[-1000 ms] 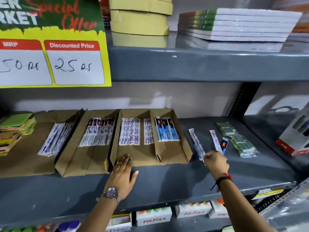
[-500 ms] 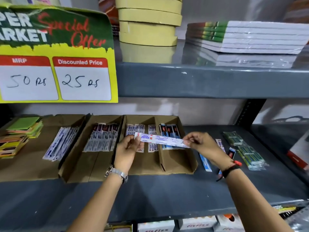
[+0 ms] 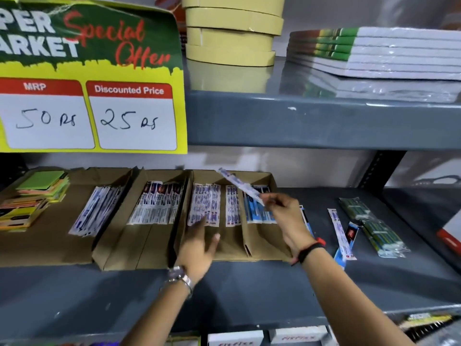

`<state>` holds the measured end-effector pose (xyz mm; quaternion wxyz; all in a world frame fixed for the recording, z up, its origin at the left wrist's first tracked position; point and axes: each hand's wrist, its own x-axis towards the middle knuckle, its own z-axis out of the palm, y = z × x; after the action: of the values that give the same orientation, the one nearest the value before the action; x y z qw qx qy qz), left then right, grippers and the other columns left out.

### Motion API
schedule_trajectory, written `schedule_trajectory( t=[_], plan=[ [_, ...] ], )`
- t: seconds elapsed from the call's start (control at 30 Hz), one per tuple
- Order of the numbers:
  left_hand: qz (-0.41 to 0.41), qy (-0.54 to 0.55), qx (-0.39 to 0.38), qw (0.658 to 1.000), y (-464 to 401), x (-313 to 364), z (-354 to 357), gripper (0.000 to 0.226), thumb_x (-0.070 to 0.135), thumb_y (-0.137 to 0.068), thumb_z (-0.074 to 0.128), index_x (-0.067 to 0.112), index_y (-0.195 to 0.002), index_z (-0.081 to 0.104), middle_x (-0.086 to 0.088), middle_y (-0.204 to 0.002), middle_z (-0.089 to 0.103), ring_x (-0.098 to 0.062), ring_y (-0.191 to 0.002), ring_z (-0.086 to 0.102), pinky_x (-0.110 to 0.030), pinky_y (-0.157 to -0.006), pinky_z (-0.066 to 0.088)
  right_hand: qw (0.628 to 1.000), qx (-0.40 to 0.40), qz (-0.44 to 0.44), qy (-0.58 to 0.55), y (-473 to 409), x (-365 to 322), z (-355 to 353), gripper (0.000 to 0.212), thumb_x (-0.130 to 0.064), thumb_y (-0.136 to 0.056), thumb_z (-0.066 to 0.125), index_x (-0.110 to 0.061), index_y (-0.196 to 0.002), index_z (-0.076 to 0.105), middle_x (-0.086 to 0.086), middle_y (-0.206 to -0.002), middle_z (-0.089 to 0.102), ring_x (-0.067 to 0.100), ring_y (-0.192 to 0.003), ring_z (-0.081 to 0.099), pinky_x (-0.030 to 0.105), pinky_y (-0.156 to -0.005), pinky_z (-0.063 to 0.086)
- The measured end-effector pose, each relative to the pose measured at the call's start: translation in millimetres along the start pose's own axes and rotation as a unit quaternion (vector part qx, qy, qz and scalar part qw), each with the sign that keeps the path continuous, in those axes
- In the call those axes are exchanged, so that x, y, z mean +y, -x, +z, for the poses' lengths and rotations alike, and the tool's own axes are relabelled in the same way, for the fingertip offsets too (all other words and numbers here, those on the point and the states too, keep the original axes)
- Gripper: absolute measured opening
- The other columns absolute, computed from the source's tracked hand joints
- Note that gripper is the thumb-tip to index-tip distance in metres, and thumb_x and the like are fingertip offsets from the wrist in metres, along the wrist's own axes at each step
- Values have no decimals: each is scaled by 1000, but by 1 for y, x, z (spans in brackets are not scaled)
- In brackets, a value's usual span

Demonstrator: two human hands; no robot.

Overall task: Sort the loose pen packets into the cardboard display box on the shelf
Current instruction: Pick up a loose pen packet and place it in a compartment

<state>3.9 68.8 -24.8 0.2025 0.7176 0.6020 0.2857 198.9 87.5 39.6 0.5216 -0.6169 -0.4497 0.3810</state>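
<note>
Since half a second ago the left hand (image 3: pixel 199 245) has let go of the pen packet (image 3: pixel 239 184) and dropped to the floor of the cardboard display box (image 3: pixel 272 248), fingers loosely spread and flat, holding nothing. Only the right hand (image 3: pixel 284 216) keeps the packet now, pinched by its near end between thumb and fingertips, so the far end rises slantwise toward the back wall of that box.

Held by one end alone, the thin packet may sag or twist, and judging by its angle it could come down across the divider inside the box rather than within one compartment. It hovers over the row of white-and-blue packets (image 3: pixel 233 206) and the blue packets (image 3: pixel 257 211) beside them; a careless drop might mix the two kinds or knock the tidy rows askew. The left hand, lying just in front of the leftmost white row (image 3: pixel 204 204), could also nudge those.

To the eye the packet is a long, narrow, flat sleeve, white with blue-violet print, slightly blurred; it matches the white rows in the box. More loose packets (image 3: pixel 340 233) lie on the grey shelf (image 3: pixel 274 290) to the right of the box, so the sorting looks unfinished.
</note>
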Motion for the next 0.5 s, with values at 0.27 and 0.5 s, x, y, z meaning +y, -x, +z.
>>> schedule_trajectory(
  t=[0.27,0.5],
  plan=[
    [127,-206,-25,970,31,-26,28,52,23,-61,82,-5,-101,64,-22,-106,68,-36,-99,64,-52,-72,55,982,-17,38,187,-18,6,79,21,-11,-87,56,-17,-93,75,0,-114,72,21,-114,59,46,-107,39],
    [127,-180,-19,975,27,-33,33,53,22,-63,79,-4,-106,61,-22,-113,64,-35,-105,61,-57,-80,50,950,-86,23,300,-25,9,93,23,-6,-89,52,-12,-96,73,6,-116,70,24,-114,59,50,-113,29]
  ],
)
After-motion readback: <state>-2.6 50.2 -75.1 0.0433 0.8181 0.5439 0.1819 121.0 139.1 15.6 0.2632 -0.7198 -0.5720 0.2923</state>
